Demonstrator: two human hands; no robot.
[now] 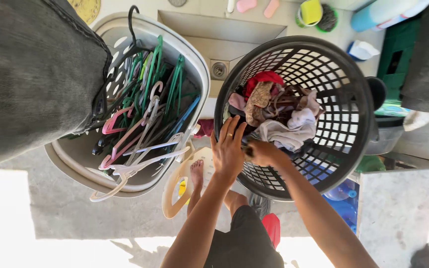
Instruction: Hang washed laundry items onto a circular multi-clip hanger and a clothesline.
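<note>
A round black laundry basket [353,149] holds a heap of clothes [279,111] in red, white, brown and pink. My left hand [228,149] rests flat against the basket's near rim, fingers spread, a ring on one finger. My right hand [260,151] reaches over the rim into the basket, fingers curled among the dark and white garments; what it grips is hidden. My bare foot [196,173] stands on the ground below.
A white basket [194,64] full of plastic hangers [145,114] stands to the left. A grey garment [26,79] hangs at upper left. Behind are a concrete sink with a drain [219,69], sponges and bottles. A blue water bottle [343,198] lies under the black basket.
</note>
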